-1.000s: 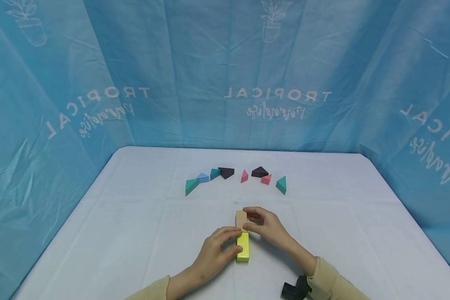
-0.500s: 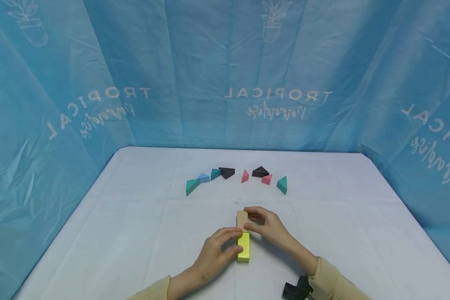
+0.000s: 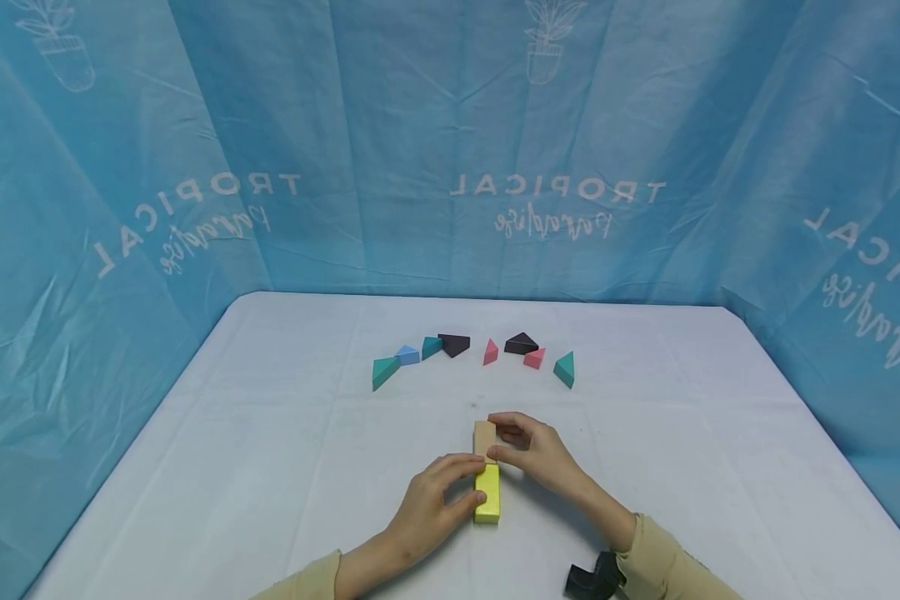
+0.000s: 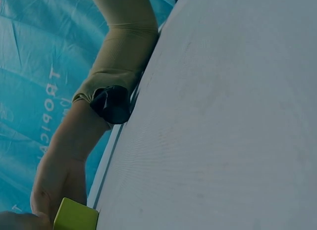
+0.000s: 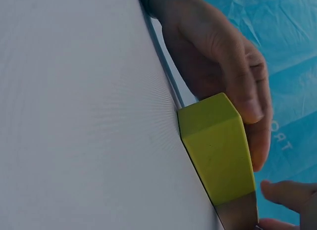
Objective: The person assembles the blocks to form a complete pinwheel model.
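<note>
In the head view, a yellow rectangular block (image 3: 489, 510) and a plain wooden block (image 3: 483, 435) lie end to end on the white table (image 3: 270, 467). My left hand (image 3: 431, 507) holds the yellow block, thumb on its near part and fingertips by the joint. From the right side, my right hand (image 3: 534, 454) grips the wooden block between thumb and fingers. The right wrist view shows the yellow block (image 5: 218, 163) meeting the wooden block (image 5: 240, 212) without a visible gap. Only a yellow corner (image 4: 77, 216) shows in the left wrist view.
Farther back lie a green triangular block (image 3: 384, 372), a blue one (image 3: 407, 357), a teal one (image 3: 431, 347), black ones (image 3: 454, 345), pink ones (image 3: 491, 353) and another green one (image 3: 565, 370). Blue printed sheeting (image 3: 390, 142) walls the table. A black device (image 3: 596, 577) sits by the right sleeve.
</note>
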